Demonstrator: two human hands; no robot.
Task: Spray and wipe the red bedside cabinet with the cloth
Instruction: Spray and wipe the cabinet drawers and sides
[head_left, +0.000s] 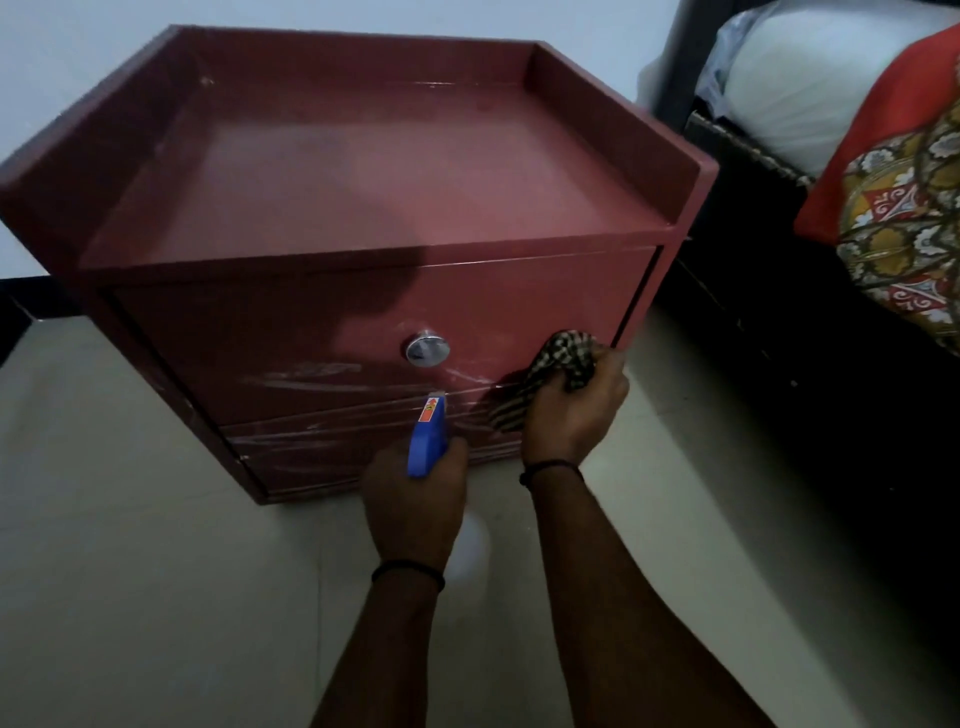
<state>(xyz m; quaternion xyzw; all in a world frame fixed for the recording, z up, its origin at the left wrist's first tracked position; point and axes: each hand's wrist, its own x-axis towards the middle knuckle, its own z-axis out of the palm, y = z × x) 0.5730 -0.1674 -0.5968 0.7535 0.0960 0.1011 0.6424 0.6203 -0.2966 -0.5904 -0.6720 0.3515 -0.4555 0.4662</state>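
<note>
Nearest, the left hand (413, 501) has its fingers curled round the neck of a spray bottle (427, 437). The blue trigger head juts up past the knuckles, its nozzle aimed at the seam between the two drawer fronts. Just to the right, the right hand (571, 415) bunches a checked cloth (563, 361) in closed fingers. The wad pokes out beyond the fingertips and presses on the upper drawer front near its right edge. Ahead of both sets of fingers stands the red bedside cabinet (363, 171), with pale wet streaks across the drawer fronts either side of the nozzle. A round metal knob (427, 349) sits just above the nozzle, left of the cloth. This looks like the wiping step on the front face, with spray already laid down. The next move likely calls for sweeping the cloth leftward through the streaks, past the knob, with the bottle held clear. The nozzle carries an orange sticker whose writing is too small to read. Beyond the cloth hand, at the far right, lie a white pillow (810, 78) and a patterned blanket (904, 208).
</note>
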